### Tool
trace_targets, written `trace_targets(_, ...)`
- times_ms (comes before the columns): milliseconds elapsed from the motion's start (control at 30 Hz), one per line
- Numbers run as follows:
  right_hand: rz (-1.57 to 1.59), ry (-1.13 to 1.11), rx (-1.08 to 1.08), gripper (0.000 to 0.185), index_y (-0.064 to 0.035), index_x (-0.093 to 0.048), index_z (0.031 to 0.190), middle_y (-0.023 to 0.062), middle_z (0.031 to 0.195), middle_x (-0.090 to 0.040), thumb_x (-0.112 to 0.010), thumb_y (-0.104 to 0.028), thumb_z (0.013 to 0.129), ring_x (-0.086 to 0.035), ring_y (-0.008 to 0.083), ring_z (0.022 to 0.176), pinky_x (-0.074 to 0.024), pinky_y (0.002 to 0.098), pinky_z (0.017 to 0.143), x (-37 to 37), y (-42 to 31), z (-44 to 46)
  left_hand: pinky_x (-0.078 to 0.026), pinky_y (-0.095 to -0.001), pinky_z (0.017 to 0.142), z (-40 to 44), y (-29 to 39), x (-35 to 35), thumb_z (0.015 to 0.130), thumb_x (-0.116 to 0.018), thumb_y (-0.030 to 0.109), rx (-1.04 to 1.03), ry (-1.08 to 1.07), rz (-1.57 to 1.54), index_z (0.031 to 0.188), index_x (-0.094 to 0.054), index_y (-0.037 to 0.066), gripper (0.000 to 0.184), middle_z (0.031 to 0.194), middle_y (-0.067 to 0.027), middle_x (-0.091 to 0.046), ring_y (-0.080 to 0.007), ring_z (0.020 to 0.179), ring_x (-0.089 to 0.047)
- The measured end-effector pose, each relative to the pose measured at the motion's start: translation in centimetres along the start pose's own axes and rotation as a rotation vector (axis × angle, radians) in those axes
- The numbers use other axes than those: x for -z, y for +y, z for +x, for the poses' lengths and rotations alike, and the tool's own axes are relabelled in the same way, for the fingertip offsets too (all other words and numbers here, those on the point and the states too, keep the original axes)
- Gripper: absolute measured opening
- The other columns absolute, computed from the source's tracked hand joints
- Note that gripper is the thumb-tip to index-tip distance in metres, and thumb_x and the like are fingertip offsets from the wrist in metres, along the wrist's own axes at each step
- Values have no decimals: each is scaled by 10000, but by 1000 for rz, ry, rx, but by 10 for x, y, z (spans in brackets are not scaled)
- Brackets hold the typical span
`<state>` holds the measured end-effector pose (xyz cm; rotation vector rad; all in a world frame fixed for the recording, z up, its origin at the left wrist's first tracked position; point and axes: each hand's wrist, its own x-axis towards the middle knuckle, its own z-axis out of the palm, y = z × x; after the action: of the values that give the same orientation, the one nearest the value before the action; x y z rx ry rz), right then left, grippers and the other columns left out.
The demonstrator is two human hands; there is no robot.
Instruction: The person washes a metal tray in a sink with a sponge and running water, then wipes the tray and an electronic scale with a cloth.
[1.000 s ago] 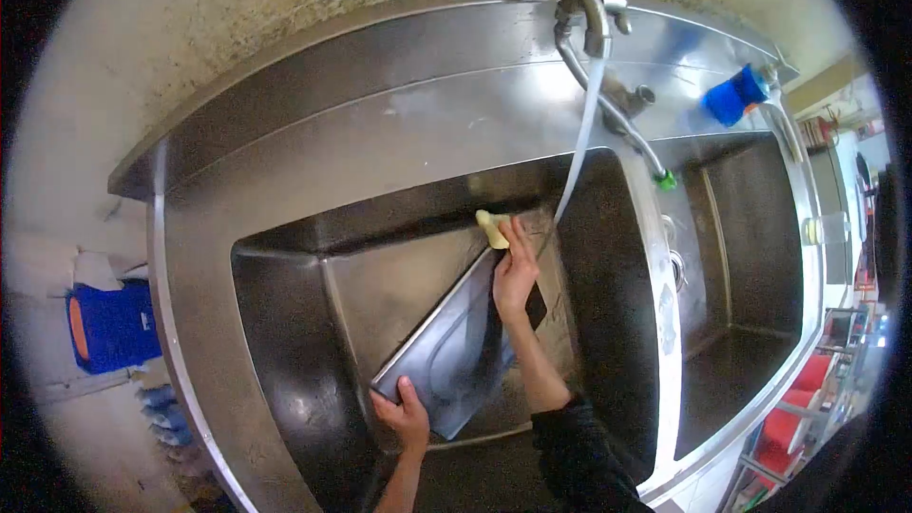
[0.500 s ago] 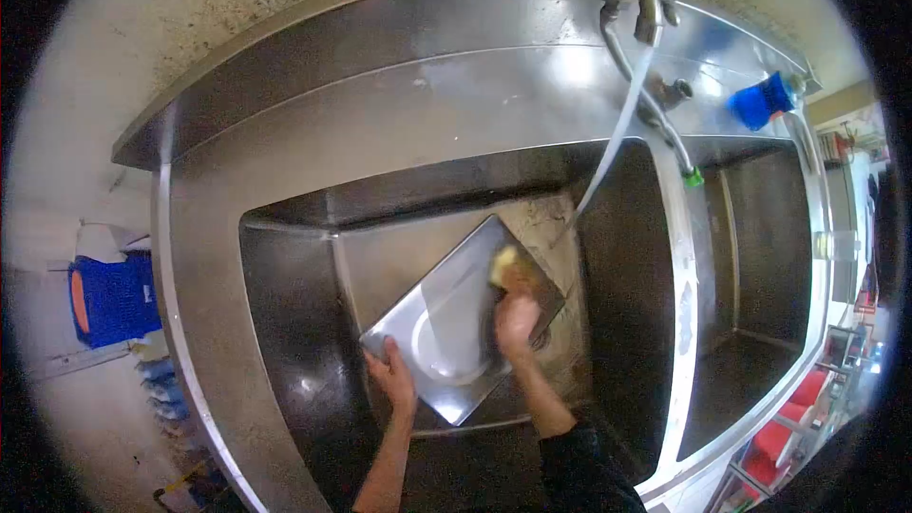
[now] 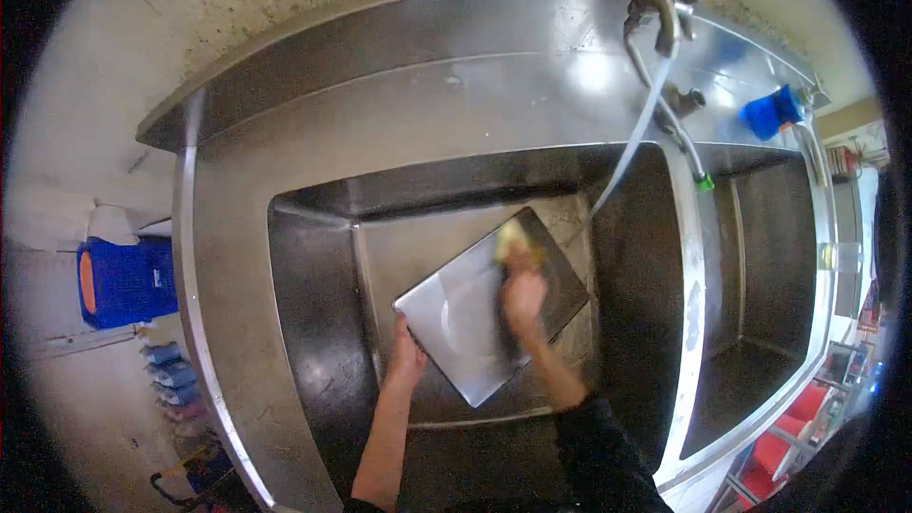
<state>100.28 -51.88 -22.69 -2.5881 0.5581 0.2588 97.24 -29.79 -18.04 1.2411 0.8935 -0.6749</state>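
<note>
A shiny rectangular metal tray (image 3: 456, 323) is held tilted in the left basin of a steel sink (image 3: 233, 228). My left hand (image 3: 407, 356) grips its lower left edge, with the fingers partly hidden behind it. Against the tray's upper face, my right hand (image 3: 524, 299) presses a yellow sponge (image 3: 511, 239). That hand and the sponge are smeared by motion.
Above the basin a tap (image 3: 665, 19) has a white hose (image 3: 635, 138) running down into it. A green-tipped pipe (image 3: 701, 179) hangs over the divider. A blue bottle (image 3: 771, 114) lies on the right ledge; a blue crate (image 3: 128, 280) stands at left.
The sink has shifted slightly right in view. My left hand has slid down from the tray's left corner along its lower left edge. My right hand still works the sponge over the tray.
</note>
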Motion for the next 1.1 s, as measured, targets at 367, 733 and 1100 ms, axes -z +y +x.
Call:
trace_targets(367,250,-349,1134,411,-160,-477,1239,20,1334,-405,-466,-133,830,-436,223,1188,-437,349,929,12,84,-183,-411,-370,862,-9,1,-10,900,-421,418,-251,263,401,1195,-418,-42,546,1135,-157,-518,-257,990,-518)
trace_targets(733,405,589,156,206,16,-644,890,137,772,-641,-549,3,708,-618,184,703,-487,307,636,385,140,-116,-336,-341,943,-119,27,-84,797,-584,16,-423,-29,84,1289,-349,31,546,1237,-116,-452,-244,1132,-448)
trace_targets(1100,164,858,190,301,-105,-627,1026,194,923,-614,-448,-33,796,-589,319,903,-442,403,781,537,318,119,-330,-385,957,-207,5,-150,844,-553,92,-432,-7,-89,1343,-275,64,572,1305,-116,-393,-270,1163,-419)
